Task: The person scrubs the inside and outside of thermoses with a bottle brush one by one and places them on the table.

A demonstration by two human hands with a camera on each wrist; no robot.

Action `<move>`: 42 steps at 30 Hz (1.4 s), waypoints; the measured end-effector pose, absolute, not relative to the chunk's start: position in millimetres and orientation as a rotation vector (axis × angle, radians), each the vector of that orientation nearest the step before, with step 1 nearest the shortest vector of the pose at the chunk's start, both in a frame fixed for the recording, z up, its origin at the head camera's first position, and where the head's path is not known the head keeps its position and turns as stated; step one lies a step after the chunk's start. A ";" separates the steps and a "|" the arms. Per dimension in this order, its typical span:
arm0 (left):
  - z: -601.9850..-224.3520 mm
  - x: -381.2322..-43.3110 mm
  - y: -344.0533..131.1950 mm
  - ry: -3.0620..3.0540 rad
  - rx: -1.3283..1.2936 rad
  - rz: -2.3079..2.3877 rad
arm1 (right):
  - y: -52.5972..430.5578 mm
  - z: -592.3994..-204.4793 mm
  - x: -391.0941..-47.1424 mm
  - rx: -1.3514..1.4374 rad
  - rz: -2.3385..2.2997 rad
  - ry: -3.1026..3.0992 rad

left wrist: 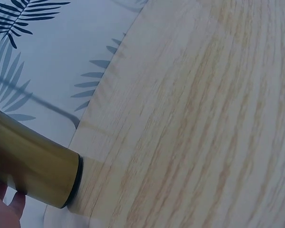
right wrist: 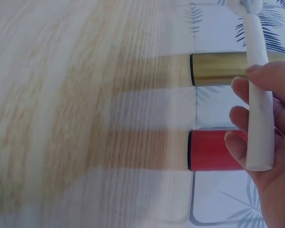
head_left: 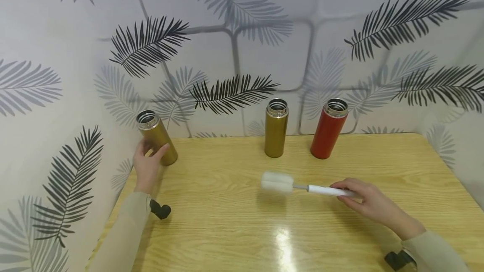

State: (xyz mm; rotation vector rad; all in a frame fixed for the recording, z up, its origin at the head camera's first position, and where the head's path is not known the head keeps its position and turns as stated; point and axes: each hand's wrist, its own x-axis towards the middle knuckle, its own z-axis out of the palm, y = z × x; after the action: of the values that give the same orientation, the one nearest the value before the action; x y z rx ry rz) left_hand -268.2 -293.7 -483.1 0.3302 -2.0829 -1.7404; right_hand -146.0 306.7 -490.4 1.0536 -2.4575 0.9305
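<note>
At the table's far left corner, my left hand [head_left: 148, 163] grips a gold thermos bottle [head_left: 160, 139], its thumb and fingers round the lower body. The bottle has no lid and its steel mouth shows. In the left wrist view the bottle's dark base [left wrist: 75, 183] meets the tabletop. My right hand [head_left: 361, 198] holds the white handle [right wrist: 260, 118] of a sponge bottle brush, whose white sponge head [head_left: 277, 182] points left above the table. Thumb and fingers pinch the handle in the right wrist view.
A second gold bottle [head_left: 276, 131] and a red bottle [head_left: 328, 131], both lidless, stand upright at the back of the wooden table [head_left: 211, 217]. Behind them rises a wall [head_left: 264, 62] with a feather pattern, and it also runs along the left side.
</note>
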 end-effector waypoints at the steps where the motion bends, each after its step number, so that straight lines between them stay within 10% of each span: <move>1: -483.0 -268.2 -293.8 -2.084 0.333 -1.734 | 306.1 -489.7 -146.2 1.050 0.922 -2.463; 25: -483.6 -239.6 -271.4 -1.996 0.400 -1.566 | 308.7 -457.8 -144.0 0.918 0.981 -2.526; 42: -473.3 -214.7 -206.5 -1.949 -0.248 -1.379 | 332.6 -419.5 -146.0 0.932 1.023 -2.449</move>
State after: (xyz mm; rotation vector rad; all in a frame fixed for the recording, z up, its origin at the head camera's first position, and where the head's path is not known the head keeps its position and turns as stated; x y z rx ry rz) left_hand -214.7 -206.5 -473.3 -0.2482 -1.9488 -1.3794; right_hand -146.0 332.6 -419.5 0.9321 -2.4491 1.0233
